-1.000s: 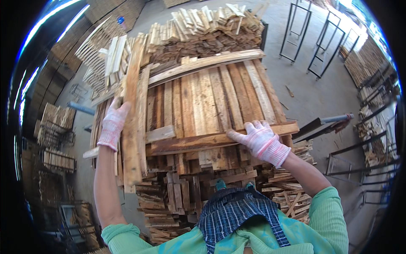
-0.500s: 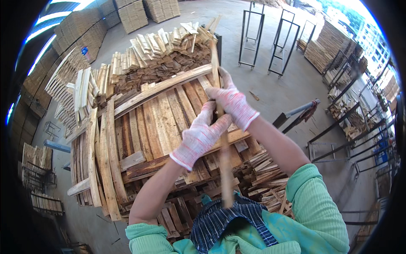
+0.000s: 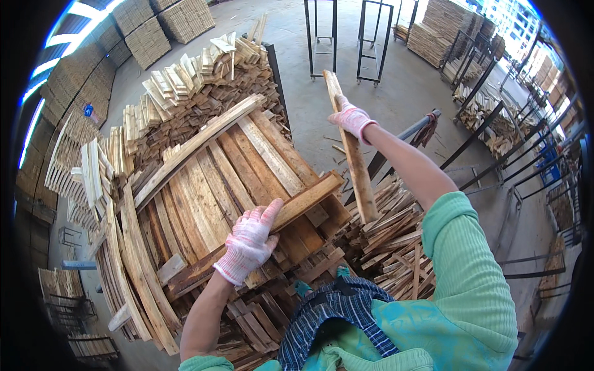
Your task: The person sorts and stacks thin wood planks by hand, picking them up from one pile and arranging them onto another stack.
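Note:
My right hand (image 3: 354,120), in a pink-and-white knit glove, grips a long narrow wooden plank (image 3: 359,167) near its upper part. The plank is held at a slant off the right side of the wood stack. My left hand (image 3: 246,240), gloved the same way, is closed over a wooden board (image 3: 306,201) lying crosswise along the stack's near side. Its thumb and fingers straddle that board. Beneath it, several rough boards (image 3: 210,179) lie side by side, with bark-brown edges on some. The left palm's underside is hidden.
Another long crosswise board (image 3: 198,148) lies at the stack's far side. Behind it rises a heap of short wood pieces (image 3: 204,93). Loose offcuts (image 3: 396,241) pile up at the right, near a metal bar (image 3: 421,127). Wheeled metal frames (image 3: 374,46) stand farther off.
My hands, together on one plank before, have separated. The right hand has carried the plank rightward; the left has moved down-left onto the crosswise board. The view has shifted right.

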`<state>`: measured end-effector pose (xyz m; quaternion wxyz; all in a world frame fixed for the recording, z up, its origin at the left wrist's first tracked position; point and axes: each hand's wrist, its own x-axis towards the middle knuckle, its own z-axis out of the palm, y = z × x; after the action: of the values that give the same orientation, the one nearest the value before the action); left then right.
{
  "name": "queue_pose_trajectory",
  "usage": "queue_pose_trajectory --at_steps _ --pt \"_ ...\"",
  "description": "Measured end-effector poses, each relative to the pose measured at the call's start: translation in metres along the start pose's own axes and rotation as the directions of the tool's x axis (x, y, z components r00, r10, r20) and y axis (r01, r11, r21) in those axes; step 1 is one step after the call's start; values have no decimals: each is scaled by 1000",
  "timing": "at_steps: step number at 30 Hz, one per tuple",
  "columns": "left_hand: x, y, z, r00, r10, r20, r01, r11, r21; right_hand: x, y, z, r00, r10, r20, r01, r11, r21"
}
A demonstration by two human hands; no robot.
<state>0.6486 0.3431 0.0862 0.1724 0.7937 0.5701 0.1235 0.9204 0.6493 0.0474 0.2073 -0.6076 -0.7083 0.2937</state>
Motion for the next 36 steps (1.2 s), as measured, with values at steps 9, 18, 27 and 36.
queue_pose_trajectory --at_steps 9,18,27,36 --pt "-11 -1 -16 995 76 -61 -79 996 -49 0 -68 40 986 -62 155 60 998 19" --pt "-2 -5 -16 988 125 88 -126 992 10 18 -75 98 974 -178 138 177 984 23" --pt "135 -130 -95 957 -263 -125 290 891 350 12 -72 105 966 -236 104 227 970 92" --pt "199 -259 -78 911 -390 -132 407 902 145 5 -81 98 983 -158 98 150 985 91"
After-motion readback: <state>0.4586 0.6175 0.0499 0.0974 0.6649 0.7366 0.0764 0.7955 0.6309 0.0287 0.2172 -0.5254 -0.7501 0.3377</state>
